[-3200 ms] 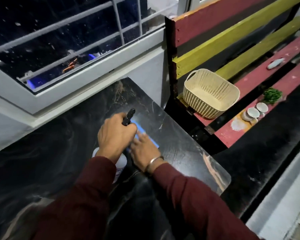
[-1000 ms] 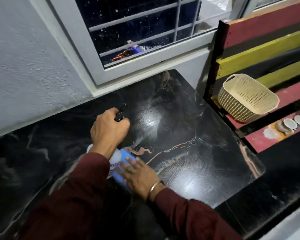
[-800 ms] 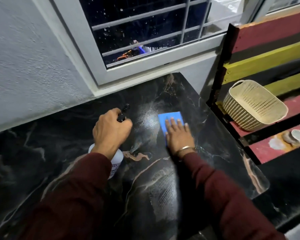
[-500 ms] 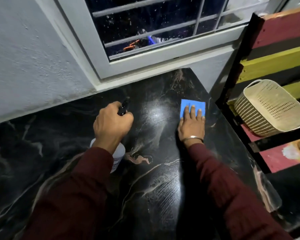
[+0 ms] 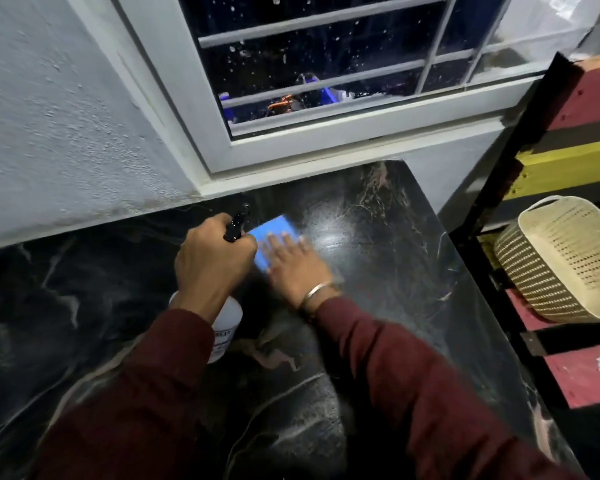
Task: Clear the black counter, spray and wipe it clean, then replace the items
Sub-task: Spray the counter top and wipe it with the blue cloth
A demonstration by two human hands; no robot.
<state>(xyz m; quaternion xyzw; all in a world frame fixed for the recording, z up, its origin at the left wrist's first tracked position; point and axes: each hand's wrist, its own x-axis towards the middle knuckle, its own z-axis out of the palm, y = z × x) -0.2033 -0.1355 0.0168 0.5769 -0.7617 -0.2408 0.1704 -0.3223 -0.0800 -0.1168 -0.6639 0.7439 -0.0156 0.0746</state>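
Note:
The black marbled counter fills the middle of the view, wet and shiny near the window. My left hand is wrapped around the top of a white spray bottle with a black nozzle, held upright on the counter. Just right of it, my right hand lies flat with fingers spread on a blue cloth, pressing it to the counter. The hand is motion-blurred. Both arms wear dark red sleeves, and a metal bangle sits on the right wrist.
A cream perforated basket lies tilted on the red, yellow and black slatted bench right of the counter. A white-framed barred window and a grey textured wall border the counter's far side.
My right hand slid the blue cloth from the near middle out to the far right of the counter, then back left until it is beside the bottle. My left hand kept its grip on the bottle.

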